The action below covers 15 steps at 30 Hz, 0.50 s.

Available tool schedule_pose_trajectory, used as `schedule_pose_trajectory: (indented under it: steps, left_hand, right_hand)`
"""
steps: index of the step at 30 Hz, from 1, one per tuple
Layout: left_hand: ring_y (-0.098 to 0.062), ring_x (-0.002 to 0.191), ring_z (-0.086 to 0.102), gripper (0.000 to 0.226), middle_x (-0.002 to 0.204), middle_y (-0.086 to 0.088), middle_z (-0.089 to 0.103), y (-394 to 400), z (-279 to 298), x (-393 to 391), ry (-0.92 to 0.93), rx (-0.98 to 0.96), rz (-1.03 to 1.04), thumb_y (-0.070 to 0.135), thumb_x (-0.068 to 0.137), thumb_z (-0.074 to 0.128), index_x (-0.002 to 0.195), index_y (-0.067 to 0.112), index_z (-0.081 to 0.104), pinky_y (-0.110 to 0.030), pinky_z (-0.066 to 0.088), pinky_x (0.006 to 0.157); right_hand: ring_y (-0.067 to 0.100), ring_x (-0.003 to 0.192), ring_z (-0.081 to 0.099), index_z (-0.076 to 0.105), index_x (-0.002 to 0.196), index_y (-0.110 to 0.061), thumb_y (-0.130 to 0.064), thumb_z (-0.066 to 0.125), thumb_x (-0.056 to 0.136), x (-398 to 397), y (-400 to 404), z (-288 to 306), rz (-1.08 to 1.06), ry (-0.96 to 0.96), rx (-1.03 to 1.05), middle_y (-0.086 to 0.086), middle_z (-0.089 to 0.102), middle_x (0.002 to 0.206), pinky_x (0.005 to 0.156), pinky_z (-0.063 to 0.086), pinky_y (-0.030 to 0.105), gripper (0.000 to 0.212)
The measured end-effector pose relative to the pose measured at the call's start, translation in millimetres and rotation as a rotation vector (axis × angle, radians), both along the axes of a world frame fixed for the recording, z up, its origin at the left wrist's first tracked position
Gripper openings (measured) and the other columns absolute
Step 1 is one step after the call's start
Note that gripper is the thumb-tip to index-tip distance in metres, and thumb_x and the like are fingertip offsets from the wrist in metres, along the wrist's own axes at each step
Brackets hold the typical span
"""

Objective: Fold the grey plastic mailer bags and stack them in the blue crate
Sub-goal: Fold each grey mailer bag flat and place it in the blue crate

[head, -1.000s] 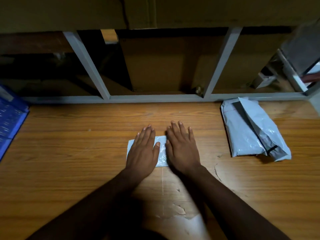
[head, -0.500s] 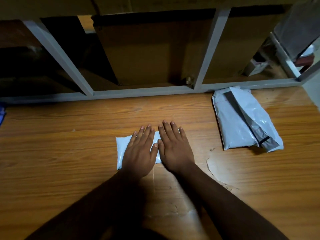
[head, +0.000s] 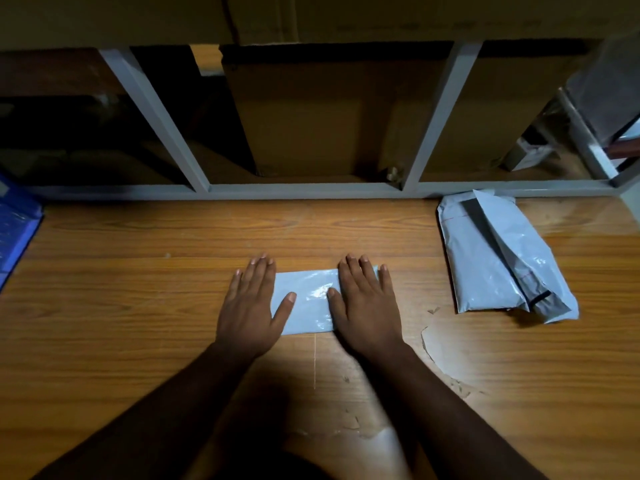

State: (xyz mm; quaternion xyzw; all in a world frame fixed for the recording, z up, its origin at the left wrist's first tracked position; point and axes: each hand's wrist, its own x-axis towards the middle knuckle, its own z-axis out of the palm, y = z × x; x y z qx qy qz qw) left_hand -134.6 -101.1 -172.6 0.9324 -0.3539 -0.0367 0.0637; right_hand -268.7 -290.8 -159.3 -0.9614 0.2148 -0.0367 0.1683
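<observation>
Hands slid apart since a moment ago: left hand [head: 247, 306] and right hand [head: 367, 306] pressed flat, fingers straight, on ends of small folded grey plastic mailer [head: 306, 301], mid wooden tabletop [head: 138, 289]. Crease looks set; blue plastic crate [head: 15, 230] next, far left.

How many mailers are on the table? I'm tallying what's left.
2 distinct: a folded mailer under both hands, and a pile at the right, which may hide more.

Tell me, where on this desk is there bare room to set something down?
Bare wood lies between the blue crate and the left hand, and between the right hand and the mailer pile. The strip along the grey frame is free too. It is crowded where both hands press the folded mailer.
</observation>
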Motion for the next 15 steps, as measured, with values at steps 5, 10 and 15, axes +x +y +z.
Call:
schedule_pose_trajectory:
  steps: [5,10,15]
  left_hand:
    - [-0.017,0.158,0.014,0.066,0.169,-0.004,0.024,-14.7,5.6,-3.6,-0.055,-0.099,-0.098,0.048,0.108,0.016,0.161,0.011,0.03,-0.045,0.01,0.129]
    - [-0.025,0.154,0.029,0.059,0.164,-0.013,0.036,-17.8,-9.0,-12.9,-0.117,-0.165,-0.175,0.036,0.111,0.023,0.154,0.002,0.041,-0.048,0.022,0.126]
    - [-0.025,0.155,0.027,0.055,0.165,-0.012,0.033,-20.4,-9.7,-10.5,-0.117,-0.171,-0.174,0.03,0.108,0.03,0.155,0.003,0.04,-0.048,0.024,0.126]
  right_hand:
    - [0.026,0.158,0.017,0.036,0.159,-0.015,-0.039,0.032,0.109,19.5,10.9,10.9,0.068,-0.091,0.015,0.006,0.029,0.168,0.129,0.01,0.047,0.056]
    - [0.029,0.158,0.016,0.034,0.161,-0.017,-0.038,0.029,0.11,20.7,24.1,-15.5,0.125,-0.007,-0.071,0.007,0.024,0.17,0.127,0.013,0.053,0.055]
    - [0.027,0.16,0.007,0.026,0.164,-0.019,-0.037,0.026,0.11,24.2,26.8,-13.1,0.112,0.004,-0.087,0.005,0.015,0.173,0.127,0.01,0.053,0.057]
